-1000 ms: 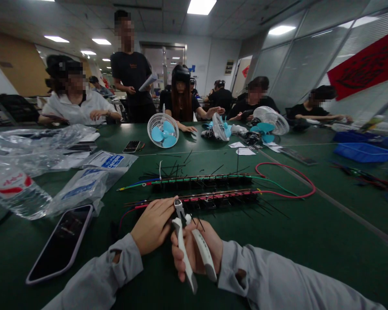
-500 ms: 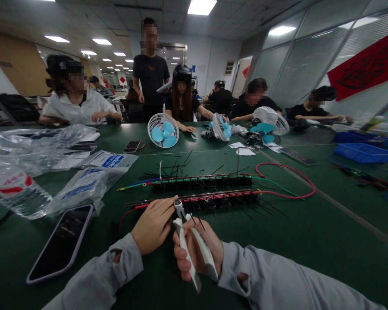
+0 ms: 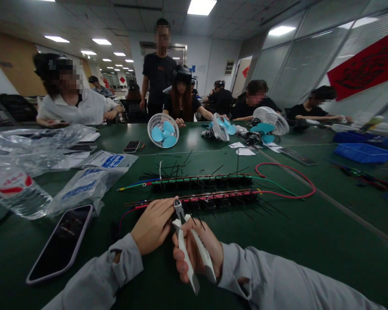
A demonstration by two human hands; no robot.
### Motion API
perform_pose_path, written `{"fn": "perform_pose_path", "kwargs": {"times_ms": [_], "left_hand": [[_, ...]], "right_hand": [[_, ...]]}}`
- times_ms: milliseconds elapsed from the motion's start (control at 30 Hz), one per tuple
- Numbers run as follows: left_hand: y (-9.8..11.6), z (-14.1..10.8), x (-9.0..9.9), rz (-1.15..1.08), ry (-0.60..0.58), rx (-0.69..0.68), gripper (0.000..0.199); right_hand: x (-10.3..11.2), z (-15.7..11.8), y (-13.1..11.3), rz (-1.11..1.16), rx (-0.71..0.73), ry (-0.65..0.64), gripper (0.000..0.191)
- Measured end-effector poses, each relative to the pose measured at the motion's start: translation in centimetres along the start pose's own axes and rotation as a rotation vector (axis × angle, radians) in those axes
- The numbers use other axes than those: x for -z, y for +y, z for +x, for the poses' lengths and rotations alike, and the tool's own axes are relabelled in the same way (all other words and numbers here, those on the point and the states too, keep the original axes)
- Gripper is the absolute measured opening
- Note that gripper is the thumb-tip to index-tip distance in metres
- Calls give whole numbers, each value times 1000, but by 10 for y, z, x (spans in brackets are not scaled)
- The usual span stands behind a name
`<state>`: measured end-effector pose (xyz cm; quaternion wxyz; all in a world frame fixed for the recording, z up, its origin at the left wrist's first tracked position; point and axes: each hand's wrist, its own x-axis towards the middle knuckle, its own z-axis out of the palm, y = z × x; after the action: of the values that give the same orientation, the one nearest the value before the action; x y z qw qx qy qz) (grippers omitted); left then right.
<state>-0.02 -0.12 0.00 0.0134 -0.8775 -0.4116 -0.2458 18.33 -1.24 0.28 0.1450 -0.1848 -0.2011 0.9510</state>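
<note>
Two long wire harnesses lie side by side on black blocks, with thin black cable tie tails sticking out. My left hand (image 3: 151, 224) lies over the left part of the near harness (image 3: 226, 196), which has red wires; its fingers are close together and bent over it, fingertips partly hidden. My right hand (image 3: 202, 243) is wrapped round white-and-grey cutting pliers (image 3: 194, 254). Their jaws are at the near harness, right beside my left fingertips. Dark tie tails (image 3: 198, 222) cross in front of my right fingers. Beyond lies the far harness (image 3: 203, 178), with green and blue wires.
On the left are a phone (image 3: 61, 245), a water bottle (image 3: 17, 193) and plastic bags (image 3: 90, 183). A small fan (image 3: 163, 131) stands at the far side, with more fans (image 3: 271, 122) to its right. A blue tray (image 3: 365, 153) sits at right. Several people are around the table.
The plier handles have shifted slightly left; my left hand stays in place. Across the table, the standing person has moved right, and the seated person opposite has drawn a hand back.
</note>
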Motion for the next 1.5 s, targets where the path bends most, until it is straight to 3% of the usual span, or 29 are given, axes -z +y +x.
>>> {"fn": "perform_pose_path", "kwargs": {"times_ms": [167, 400, 767, 933, 1133, 1500], "left_hand": [[0, -1, -1, -21, 7, -3, 55], [-1, 0, 0, -24, -9, -1, 53], [-7, -3, -2, -33, -37, -41, 47], [-5, -4, -2, -30, -38, -31, 51], [-1, -2, -2, -3, -5, 9, 49], [-1, -3, 1, -11, -5, 2, 51]], "right_hand": [[3, -1, -4, -1, -24, -98, 32], [9, 2, -5, 13, -56, -90, 44], [-7, -3, -10, 40, -68, -163, 59], [-2, -2, -9, 37, -45, -129, 55], [3, 1, -8, 36, -51, -154, 31], [-9, -1, -9, 5, -82, 5, 27]]}}
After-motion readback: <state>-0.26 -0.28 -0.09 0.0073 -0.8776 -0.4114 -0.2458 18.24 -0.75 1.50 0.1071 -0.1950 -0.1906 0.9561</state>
